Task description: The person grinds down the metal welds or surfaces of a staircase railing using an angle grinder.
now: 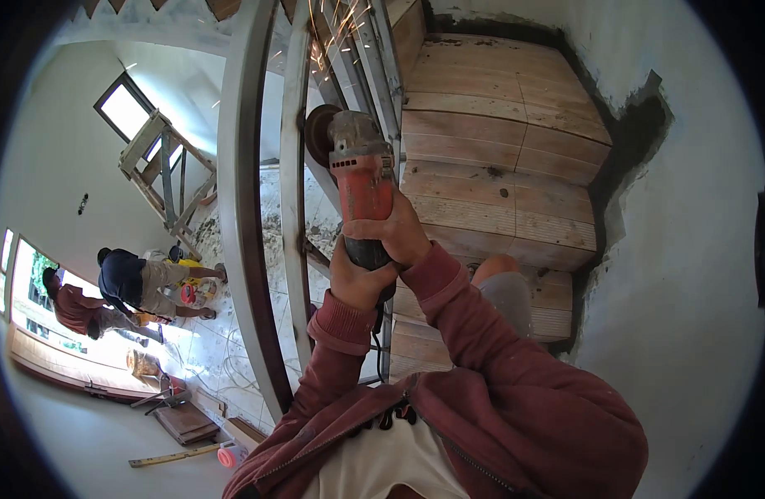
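Both my hands grip a red angle grinder [361, 170]. My left hand [355, 279] wraps the lower end of its body; my right hand [396, 231] holds it just above. The grinder's dark disc [319, 135] presses against a curved grey metal railing bar [295, 191], and orange sparks [332, 25] fly upward from the contact. A black power cord [381, 333] hangs below the grinder. My sleeves are dark red.
A wider curved metal rail [241, 208] runs to the left. Wooden stair treads [499, 166] descend on the right beside a rough white wall [690, 249]. Below, two people [124, 287] crouch on the tiled floor near a wooden ladder [166, 175], tools and a level [170, 456].
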The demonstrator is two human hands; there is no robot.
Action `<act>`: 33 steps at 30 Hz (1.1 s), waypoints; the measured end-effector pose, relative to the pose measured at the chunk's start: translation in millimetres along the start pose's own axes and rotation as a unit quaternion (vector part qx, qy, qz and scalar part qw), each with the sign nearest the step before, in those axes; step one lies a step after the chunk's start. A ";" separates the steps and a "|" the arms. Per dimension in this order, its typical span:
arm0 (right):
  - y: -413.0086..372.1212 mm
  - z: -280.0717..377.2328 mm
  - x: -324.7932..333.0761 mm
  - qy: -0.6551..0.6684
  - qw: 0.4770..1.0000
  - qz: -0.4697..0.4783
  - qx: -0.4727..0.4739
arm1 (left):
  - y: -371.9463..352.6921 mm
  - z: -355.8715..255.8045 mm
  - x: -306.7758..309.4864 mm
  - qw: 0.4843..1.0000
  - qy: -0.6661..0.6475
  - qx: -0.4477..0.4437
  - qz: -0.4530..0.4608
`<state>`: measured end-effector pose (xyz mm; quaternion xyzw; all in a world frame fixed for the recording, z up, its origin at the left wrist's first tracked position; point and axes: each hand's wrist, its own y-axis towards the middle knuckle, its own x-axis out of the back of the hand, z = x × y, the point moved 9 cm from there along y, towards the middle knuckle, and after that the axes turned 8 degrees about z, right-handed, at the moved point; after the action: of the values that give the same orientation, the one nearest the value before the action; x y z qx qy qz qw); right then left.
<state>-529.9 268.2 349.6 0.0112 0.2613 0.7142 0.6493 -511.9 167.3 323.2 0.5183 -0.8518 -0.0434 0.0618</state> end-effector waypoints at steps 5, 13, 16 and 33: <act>-2.9 4.1 0.7 -0.016 1.000 -0.021 0.014 | 0.0 6.2 3.6 1.000 -0.004 -0.006 -0.010; -2.0 2.7 2.1 -0.033 0.999 -0.024 0.002 | -2.0 -0.3 1.1 1.000 -0.006 0.002 -0.002; -2.8 -2.3 2.1 -0.029 0.999 -0.022 -0.006 | -2.5 6.4 3.5 1.000 0.000 0.023 0.000; -5.5 -4.5 2.4 -0.035 0.998 -0.048 0.016 | -2.7 -3.1 1.5 1.000 -0.006 -0.004 0.010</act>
<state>-526.8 268.9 342.8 0.0343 0.2497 0.6773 0.6911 -509.8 164.7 325.9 0.5089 -0.8573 -0.0492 0.0596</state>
